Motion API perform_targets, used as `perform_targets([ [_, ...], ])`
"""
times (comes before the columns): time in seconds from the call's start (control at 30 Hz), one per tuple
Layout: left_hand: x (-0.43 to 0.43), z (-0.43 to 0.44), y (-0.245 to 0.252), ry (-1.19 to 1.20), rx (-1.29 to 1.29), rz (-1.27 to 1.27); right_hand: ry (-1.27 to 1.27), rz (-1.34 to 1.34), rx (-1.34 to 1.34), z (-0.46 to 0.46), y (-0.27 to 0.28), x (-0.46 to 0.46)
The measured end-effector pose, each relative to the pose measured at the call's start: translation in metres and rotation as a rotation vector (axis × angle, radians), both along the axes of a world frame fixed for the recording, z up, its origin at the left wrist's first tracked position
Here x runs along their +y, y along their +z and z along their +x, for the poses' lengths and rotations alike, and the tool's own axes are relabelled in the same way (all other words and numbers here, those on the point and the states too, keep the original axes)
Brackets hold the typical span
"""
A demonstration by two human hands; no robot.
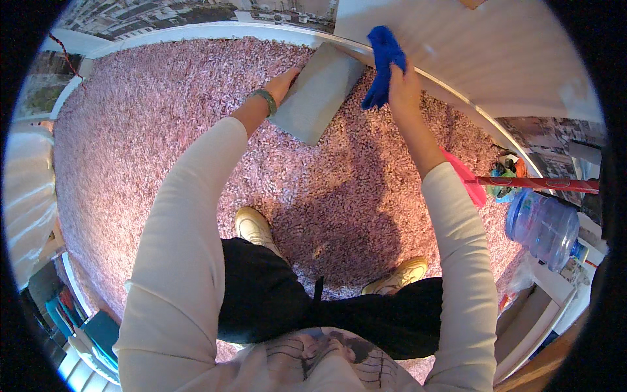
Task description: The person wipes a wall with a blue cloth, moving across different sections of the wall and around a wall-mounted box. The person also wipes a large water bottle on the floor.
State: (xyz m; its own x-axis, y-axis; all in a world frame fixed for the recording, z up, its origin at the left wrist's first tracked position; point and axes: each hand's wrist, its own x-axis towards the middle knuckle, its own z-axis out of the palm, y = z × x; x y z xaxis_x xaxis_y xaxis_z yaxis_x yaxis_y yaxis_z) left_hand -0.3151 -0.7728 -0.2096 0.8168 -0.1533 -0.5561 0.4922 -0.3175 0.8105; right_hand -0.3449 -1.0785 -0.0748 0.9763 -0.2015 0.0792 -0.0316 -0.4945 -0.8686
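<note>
My left hand (pixel 282 86) grips the left edge of a flat grey box (pixel 318 93), its fingers partly hidden behind it. The box is tilted over the speckled pink floor covering (pixel 161 108), close to the wall. My right hand (pixel 405 93) holds a bunched blue cloth (pixel 384 66) to the right of the box. One end of the cloth points up and another part hangs down beside my fingers. Whether the cloth touches the box, I cannot tell.
A pink plastic scoop-like piece (pixel 465 179) with a red handle (pixel 543 183) lies at the right. Beside it are a large clear water bottle (pixel 543 228) and small coloured bags (pixel 509 171). A pale wall (pixel 465 49) curves behind. Plastic-wrapped goods (pixel 29 196) stand at the left.
</note>
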Motion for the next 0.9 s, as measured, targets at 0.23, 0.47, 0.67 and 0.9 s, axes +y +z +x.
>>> perform_targets([
  [0.23,-0.031,-0.013,0.029,0.195,0.208,-0.581,0.695,-0.802,-0.214,-0.071,-0.053,0.070],
  [0.47,-0.011,-0.019,-0.008,0.204,-0.162,-0.140,0.439,-0.825,-0.279,-0.016,-0.070,0.106],
  [0.67,-0.032,-0.022,0.007,0.190,-0.312,-0.112,0.199,-0.866,-0.146,0.017,-0.077,0.112],
  [0.9,-0.025,-0.019,0.001,0.289,-0.108,-0.286,0.398,-0.868,-0.175,-0.002,-0.069,0.115],
])
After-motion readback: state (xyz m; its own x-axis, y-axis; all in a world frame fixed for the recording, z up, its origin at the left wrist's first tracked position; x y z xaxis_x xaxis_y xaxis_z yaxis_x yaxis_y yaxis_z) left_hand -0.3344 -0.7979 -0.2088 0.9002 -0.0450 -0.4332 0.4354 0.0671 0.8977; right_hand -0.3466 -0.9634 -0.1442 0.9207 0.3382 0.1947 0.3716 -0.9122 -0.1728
